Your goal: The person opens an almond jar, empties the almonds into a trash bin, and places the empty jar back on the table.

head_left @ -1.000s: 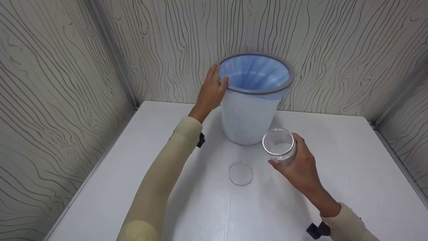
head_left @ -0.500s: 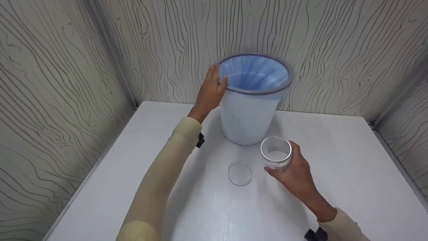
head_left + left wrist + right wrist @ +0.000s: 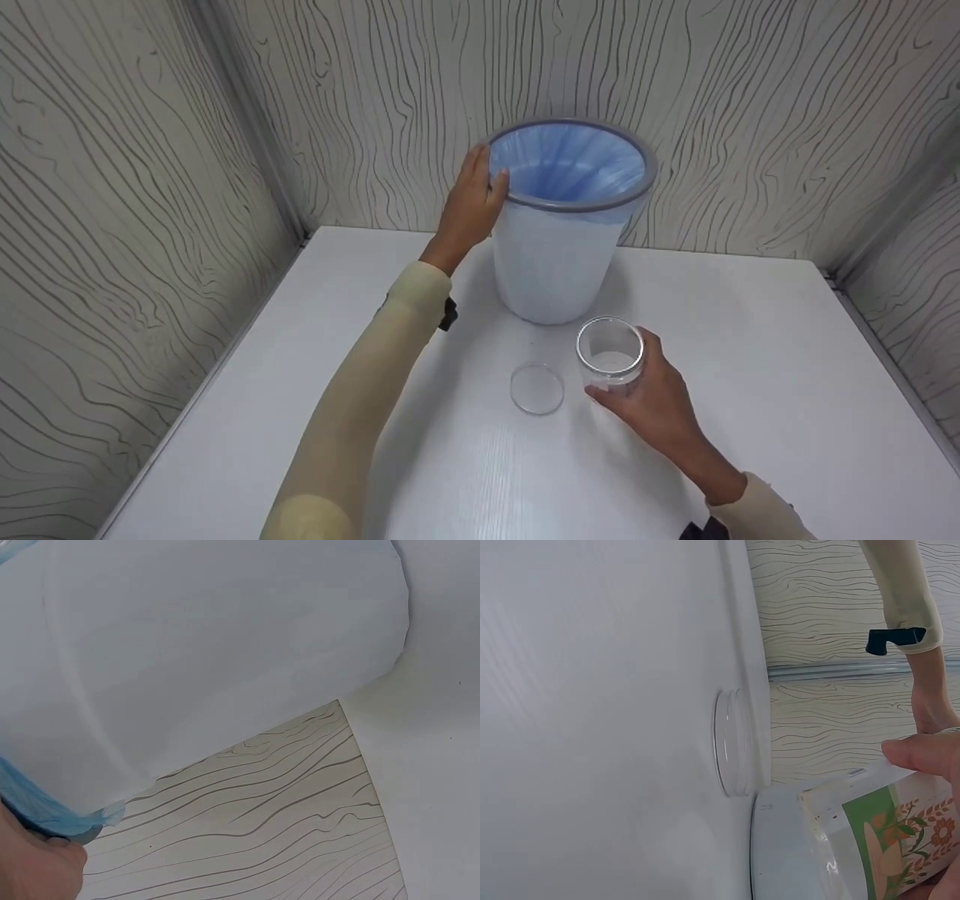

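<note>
A white trash bin [image 3: 551, 262] with a grey rim and a blue liner [image 3: 570, 161] stands upright at the back of the table. My left hand [image 3: 471, 202] grips its rim on the left side, thumb over the edge; the fingers' far ends are hidden. In my right hand [image 3: 660, 401] is a clear, lidless jar [image 3: 611, 371], held upright in front of the bin with its mouth up. The right wrist view shows a green and orange plant-patterned label [image 3: 900, 840] on the jar. A clear round lid [image 3: 537, 389] lies on the table, left of the jar.
The white table [image 3: 480, 480] reaches back to a wood-grain patterned wall [image 3: 390, 97]. Similar panels close off the left [image 3: 97, 247] and right sides, with grey metal posts [image 3: 247, 112] in the corners.
My right hand has moved the jar down, slightly left and toward me, away from the bin. The left hand stays on the rim, and the lid has not moved.
</note>
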Available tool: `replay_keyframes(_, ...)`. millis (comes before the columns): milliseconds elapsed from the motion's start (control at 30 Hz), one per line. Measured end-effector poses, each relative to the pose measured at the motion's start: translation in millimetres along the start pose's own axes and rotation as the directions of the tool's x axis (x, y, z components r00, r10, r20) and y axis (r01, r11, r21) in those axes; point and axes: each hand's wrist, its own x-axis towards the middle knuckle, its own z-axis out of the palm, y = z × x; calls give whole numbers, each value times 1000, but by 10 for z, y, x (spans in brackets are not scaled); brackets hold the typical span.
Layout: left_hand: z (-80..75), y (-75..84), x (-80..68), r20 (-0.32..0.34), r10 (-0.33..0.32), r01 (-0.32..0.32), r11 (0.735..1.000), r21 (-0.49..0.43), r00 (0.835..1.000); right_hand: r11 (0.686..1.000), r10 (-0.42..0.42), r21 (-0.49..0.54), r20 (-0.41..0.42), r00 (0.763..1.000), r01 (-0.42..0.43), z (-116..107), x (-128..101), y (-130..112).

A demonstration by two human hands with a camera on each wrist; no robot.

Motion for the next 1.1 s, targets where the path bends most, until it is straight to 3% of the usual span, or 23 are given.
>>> replay_keyframes(400,9,10,13,-6,15,-15,1000,-3,1000,998,8,61,71,997,-12,52,-53,106)
replay_keyframes(1100,24,-13,3,-15,-3,3,1000,-4,1000,994,67,70,156,985,-78,187,-131,191)
